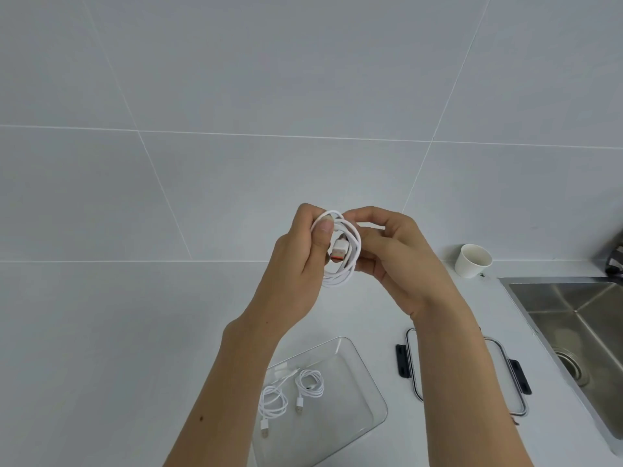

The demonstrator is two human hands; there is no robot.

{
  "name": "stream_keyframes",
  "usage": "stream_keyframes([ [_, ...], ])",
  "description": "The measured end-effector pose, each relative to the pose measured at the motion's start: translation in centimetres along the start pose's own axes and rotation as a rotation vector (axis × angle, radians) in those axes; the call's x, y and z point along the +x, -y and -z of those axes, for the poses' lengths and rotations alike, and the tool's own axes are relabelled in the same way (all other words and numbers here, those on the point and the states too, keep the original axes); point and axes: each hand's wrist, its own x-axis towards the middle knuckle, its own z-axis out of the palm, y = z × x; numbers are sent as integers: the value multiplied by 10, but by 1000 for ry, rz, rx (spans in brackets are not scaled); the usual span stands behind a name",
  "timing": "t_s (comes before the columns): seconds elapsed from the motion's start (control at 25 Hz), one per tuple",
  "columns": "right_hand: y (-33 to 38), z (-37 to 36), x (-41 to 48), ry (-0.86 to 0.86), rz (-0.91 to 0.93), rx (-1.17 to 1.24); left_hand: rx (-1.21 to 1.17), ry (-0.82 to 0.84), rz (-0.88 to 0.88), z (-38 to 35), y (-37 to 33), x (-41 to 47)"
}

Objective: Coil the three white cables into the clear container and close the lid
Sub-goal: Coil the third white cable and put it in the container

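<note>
Both hands are raised above the counter with a white cable (347, 264) wound into a small coil between them. My left hand (296, 261) pinches the coil's left side with the thumb on top. My right hand (391, 254) grips its right side. An orange-tipped plug shows inside the loop. Below, the clear container (357, 412) lies open on the counter with two coiled white cables inside: one (273, 404) at the left, one (310, 385) beside it. The lid (515, 375), with black clips, lies to the container's right, partly hidden by my right forearm.
A white paper cup (472, 261) stands by the wall at the back right. A steel sink (580, 328) with a drain fills the right side. A dark object (615, 257) sits at the far right edge. The counter is white, the wall tiled grey.
</note>
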Motion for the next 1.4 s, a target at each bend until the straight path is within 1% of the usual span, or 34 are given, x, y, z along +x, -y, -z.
stream_keyframes([
  [0.12,0,-7,-1,28,-46,81,45,-46,-10,2,2,2],
  [0.2,3,-9,-3,79,-50,77,73,-62,-21,4,2,3],
  [0.28,5,-9,-5,107,-44,-32,52,-60,-17,5,1,2],
  [0.36,7,-7,-6,90,-38,-148,44,-55,-13,6,1,1],
  [0.48,10,-4,-7,76,-37,-263,98,-63,-10,6,4,0],
  [0.6,9,1,-8,76,-31,-480,125,-59,19,5,8,0],
  [0.68,10,6,-10,52,-15,-635,133,-37,35,6,12,0],
  [0.76,12,11,-11,-15,12,-722,144,-17,29,8,17,0],
  [0.92,16,16,-15,-167,124,-694,130,3,35,11,21,1],
  [1.08,15,16,-13,-247,237,-608,80,4,18,10,16,2],
  [1.2,11,14,-7,-303,329,-573,5,-53,-4,8,11,3],
  [1.32,1,11,-1,-323,363,-627,-90,-112,-14,5,9,3],
  [1.4,-8,10,2,-330,377,-673,-112,-139,-14,4,9,4],
])
